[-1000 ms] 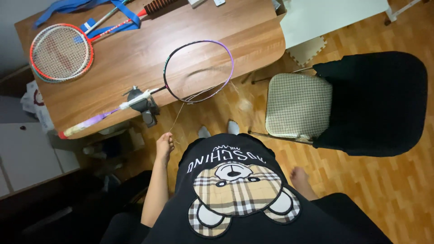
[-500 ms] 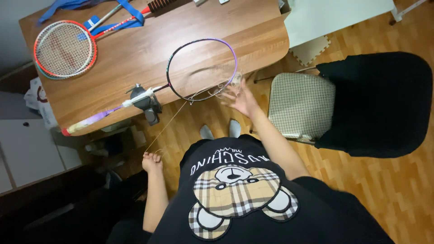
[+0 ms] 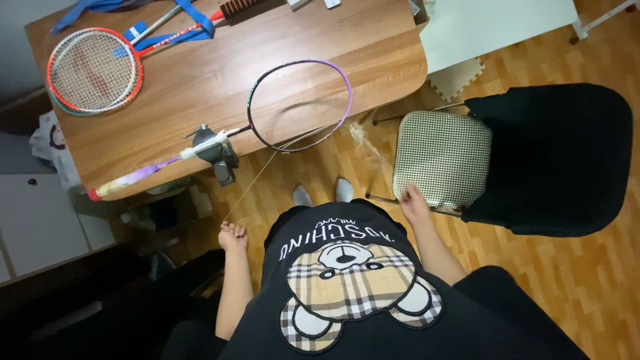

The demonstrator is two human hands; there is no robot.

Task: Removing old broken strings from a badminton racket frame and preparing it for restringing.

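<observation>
Head camera, looking straight down: a person in a black T-shirt with a plaid bear print is standing at a wooden table, working on an unstrung badminton racket with a black and purple frame. That racket is lying on the table near its front edge, its shaft running through a small grey clamp at the edge and its pale purple grip pointing left. The left hand, fingers curled together, is pinching the end of a thin string that is running taut, up and to the right, to the bottom of the racket head. The right hand is hanging loosely cupped just beside the front corner of a houndstooth-cushioned chair; whether it is holding anything cannot be told. A red-framed strung racket is lying at the far left of the table, touching a blue strap. A black garment is draping over the chair's back.
</observation>
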